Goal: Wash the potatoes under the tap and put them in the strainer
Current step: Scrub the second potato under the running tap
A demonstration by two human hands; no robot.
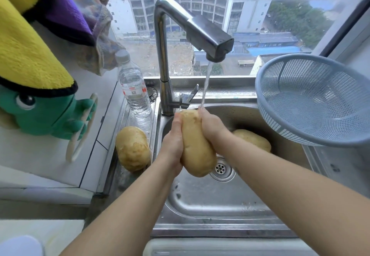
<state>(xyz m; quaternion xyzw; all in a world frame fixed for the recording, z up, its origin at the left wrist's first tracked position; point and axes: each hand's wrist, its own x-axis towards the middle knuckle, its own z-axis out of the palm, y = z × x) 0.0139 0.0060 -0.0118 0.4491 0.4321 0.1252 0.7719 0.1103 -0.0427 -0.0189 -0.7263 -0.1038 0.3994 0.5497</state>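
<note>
Both hands close their grip on one long potato (197, 145) held above the steel sink (210, 205), its far end pointing to 12 o'clock and its near end hanging over the drain (220, 168). The left hand (173, 139) wraps the potato's 9 o'clock flank, fingers curled round it. The right hand (211, 124) clasps the 3 o'clock flank nearer the far end, fingertips on top where the water stream (206, 83) lands. The stream falls from the spout of the chrome tap (200, 33), which rises at 12 o'clock from the sink's back rim, its lever (191, 95) tilted up just beyond the potato's far end.

At 3 o'clock of the grip, a second potato (254, 138) lies in the sink bowl, partly hidden behind the right forearm. At 9 o'clock, a third potato (133, 148) stands on the steel surface (120, 167) beside the sink's left rim. Beyond it, toward 11 o'clock, a clear plastic water bottle (133, 87) stands upright with a grey cap.

At 2 o'clock, the blue-grey plastic strainer (312, 99) sits tilted at the sink's right edge, its mesh bowl holding no potato. Far off at 9 to 10 o'clock hang a yellow towel (26, 51) and a green plush hanger (50, 113), with a purple cloth (66, 11) above.
</note>
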